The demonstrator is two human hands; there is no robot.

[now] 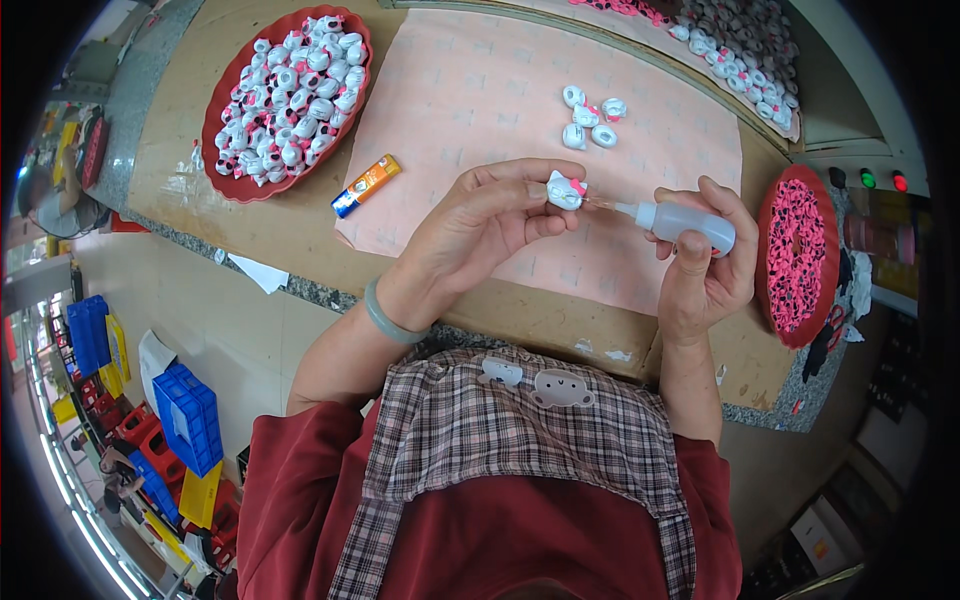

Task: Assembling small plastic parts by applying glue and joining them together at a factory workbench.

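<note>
Between the thumb and fingers of my left hand (487, 212) is a small white cat-head figure (566, 191) with a pink bow. My right hand (708, 262) grips a translucent squeeze bottle (690, 226) that lies tilted, its thin nozzle pointing left. The nozzle's tip reaches the right side of the figure, by the bow; whether it touches cannot be made out. Beyond my hands, several loose white cat heads (586, 117) rest in a small group on the pink paper (450, 110).
A red scalloped tray (212, 160) heaped with white cat heads stands at the far left. An orange and blue glue stick (366, 186) lies near it. At right sits a red tray (768, 250) of small pink pieces. A raised ledge (640, 50) bounds the back.
</note>
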